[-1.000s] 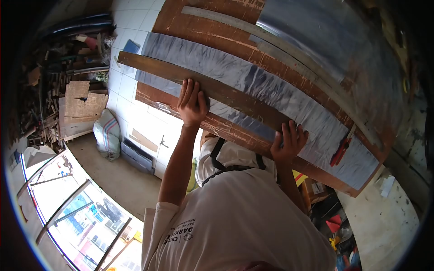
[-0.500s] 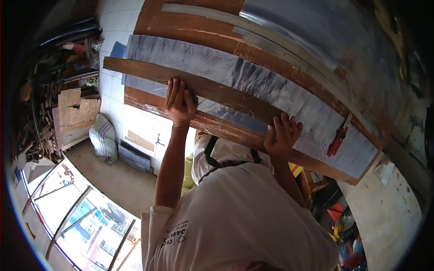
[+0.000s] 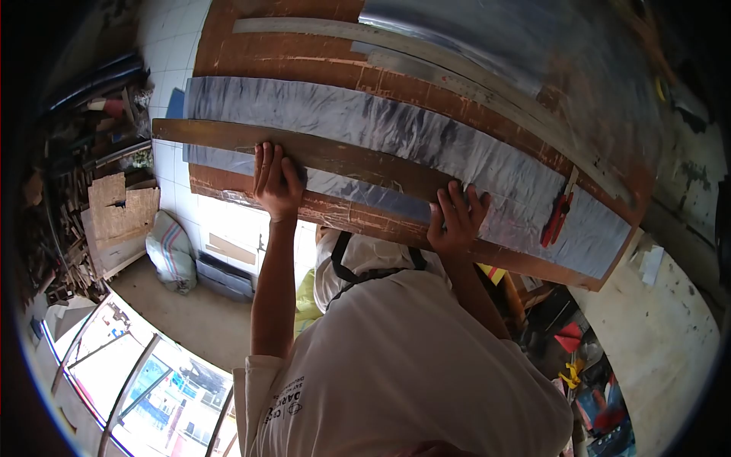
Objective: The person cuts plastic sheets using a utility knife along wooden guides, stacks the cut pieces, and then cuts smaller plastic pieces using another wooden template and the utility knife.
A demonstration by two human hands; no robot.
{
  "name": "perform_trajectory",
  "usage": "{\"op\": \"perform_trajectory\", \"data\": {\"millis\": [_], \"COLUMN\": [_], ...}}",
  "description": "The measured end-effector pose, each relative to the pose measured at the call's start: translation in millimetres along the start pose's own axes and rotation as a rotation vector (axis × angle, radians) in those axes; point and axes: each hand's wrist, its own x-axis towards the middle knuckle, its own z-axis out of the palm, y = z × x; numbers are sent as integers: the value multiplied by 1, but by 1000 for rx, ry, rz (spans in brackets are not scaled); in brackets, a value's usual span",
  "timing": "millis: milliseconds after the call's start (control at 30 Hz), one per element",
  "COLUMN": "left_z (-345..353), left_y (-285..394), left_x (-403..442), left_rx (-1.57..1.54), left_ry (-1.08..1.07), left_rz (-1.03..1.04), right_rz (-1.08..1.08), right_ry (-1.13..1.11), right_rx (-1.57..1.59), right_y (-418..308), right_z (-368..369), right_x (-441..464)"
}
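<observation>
A long flat brown strip (image 3: 209, 133) lies across a grey marbled sheet (image 3: 320, 104), its left end jutting past the sheet's edge. My left hand (image 3: 278, 183) is on the strip left of its middle, fingers together over it and thumb to the right. Near the strip's right end, my right hand (image 3: 458, 219) holds it too, fingers bent on top; that end is partly hidden by the hand. Toward the right end of the sheet lies a red utility knife (image 3: 557, 217), apart from both hands.
Beneath the sheet is a large brown board (image 3: 525, 266). A long grey strip (image 3: 304, 28) and a shiny sheet (image 3: 487, 38) lie on its far part. A white sack (image 3: 170, 251) and scrap wood (image 3: 118, 217) stand at the left, scattered tools (image 3: 571, 339) at lower right.
The whole view has shifted, so the board, sheet and strip appear further left, with the strip's left end lower. Both hands stay on the strip.
</observation>
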Motion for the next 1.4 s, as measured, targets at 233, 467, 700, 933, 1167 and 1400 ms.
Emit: {"op": "perform_trajectory", "data": {"millis": [233,467,700,933,1167,1400], "left_z": [1,2,0,4,4,7], "left_y": [3,-2,-3,-5,-5,-4], "left_x": [0,0,-2,6,6,7], "left_rx": [7,-1,63,12,46,22], "left_ry": [5,-17,-210,-307,-298,-264], "left_rz": [-15,1,-109,-174,-167,-151], "right_rz": [-22,-32,-34,-75,-83,-67], "right_ry": [10,-17,-56,-99,-149,-133], "right_rx": [-3,-16,-71,-150,-175,-142], "right_y": [2,3,5,3,0,0], "right_z": [2,2,2,-1,-5,-4], "right_x": [0,0,-5,-2,-1,0]}}
